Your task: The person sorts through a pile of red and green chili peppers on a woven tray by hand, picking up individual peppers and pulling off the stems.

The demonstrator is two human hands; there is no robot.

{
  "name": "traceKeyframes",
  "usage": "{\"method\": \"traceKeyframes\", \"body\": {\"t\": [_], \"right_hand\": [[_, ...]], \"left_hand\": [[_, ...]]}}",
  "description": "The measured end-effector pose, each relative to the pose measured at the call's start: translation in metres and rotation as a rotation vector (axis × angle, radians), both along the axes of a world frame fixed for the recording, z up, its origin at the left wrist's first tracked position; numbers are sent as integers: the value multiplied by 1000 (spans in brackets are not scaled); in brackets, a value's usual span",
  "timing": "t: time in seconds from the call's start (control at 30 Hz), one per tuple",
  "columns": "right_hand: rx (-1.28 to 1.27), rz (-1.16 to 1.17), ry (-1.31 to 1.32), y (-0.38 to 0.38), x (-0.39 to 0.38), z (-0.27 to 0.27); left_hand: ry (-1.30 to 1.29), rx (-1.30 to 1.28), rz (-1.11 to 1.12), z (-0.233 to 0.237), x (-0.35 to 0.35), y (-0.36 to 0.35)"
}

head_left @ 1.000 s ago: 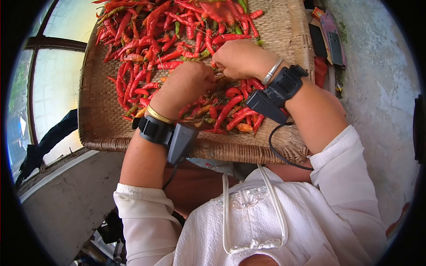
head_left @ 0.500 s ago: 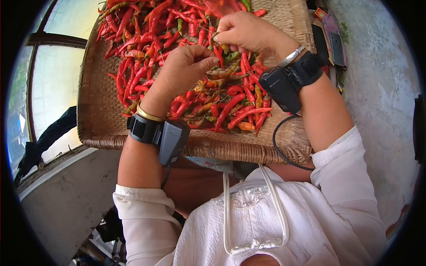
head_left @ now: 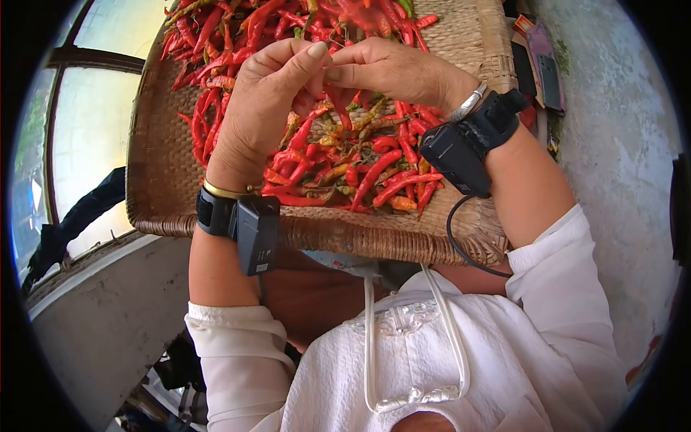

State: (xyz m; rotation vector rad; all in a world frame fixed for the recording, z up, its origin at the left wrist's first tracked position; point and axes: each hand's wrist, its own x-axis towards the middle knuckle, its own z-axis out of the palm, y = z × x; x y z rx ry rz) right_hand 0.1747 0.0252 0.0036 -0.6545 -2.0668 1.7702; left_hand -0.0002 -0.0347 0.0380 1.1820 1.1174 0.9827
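Left hand [head_left: 255, 97] has shifted up toward the far edge since the earlier frame, fingertips now meeting the right hand [head_left: 399, 72] over the woven tray [head_left: 374, 246]. Meaning: both sets of fingers now work at one spot. Near edge, right of centre: loose peppers [head_left: 374, 173]. Beyond them, a red pepper [head_left: 340, 108] hangs between the hands; I read the right fingers as closed on it. Left grip: cannot tell. Farther, toward the far-left corner: pepper pile [head_left: 207, 34].
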Motion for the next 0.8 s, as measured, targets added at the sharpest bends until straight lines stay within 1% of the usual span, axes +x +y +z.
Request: {"method": "traceKeyframes", "body": {"t": [0.07,0.13,0.2,0.23,0.3,0.43,0.5,0.53,0.6,0.63,0.7,0.8], "right_hand": [[-153,-5,-78,-8,1,13],[-158,-53,-101,-10,2,10],[-205,9,-108,-8,2,9],[-205,8,-108,-9,3,10],[-276,-12,-116,-10,3,14],[-326,-48,-113,-11,4,15],[-314,-119,-117,-12,3,11],[-314,-122,-117,-12,3,10],[-269,-133,-185,-11,2,7],[-270,-134,-185,-11,3,7],[-259,-154,-223,-10,5,9],[-261,-187,-238,-9,6,9]], "left_hand": [[-174,-32,38,1,-4,3],[-226,-50,47,-4,-9,6],[-365,-58,14,-7,-10,9],[-365,-59,13,-8,-8,9],[-253,-63,121,-9,0,9],[-254,-44,114,-18,4,11],[-14,-7,128,-20,5,12],[-15,-7,125,-20,4,12],[205,-43,35,-19,-1,14],[205,-44,33,-16,-3,14],[371,-140,-104,-8,-7,16],[399,-194,-123,-2,-14,17]]}}
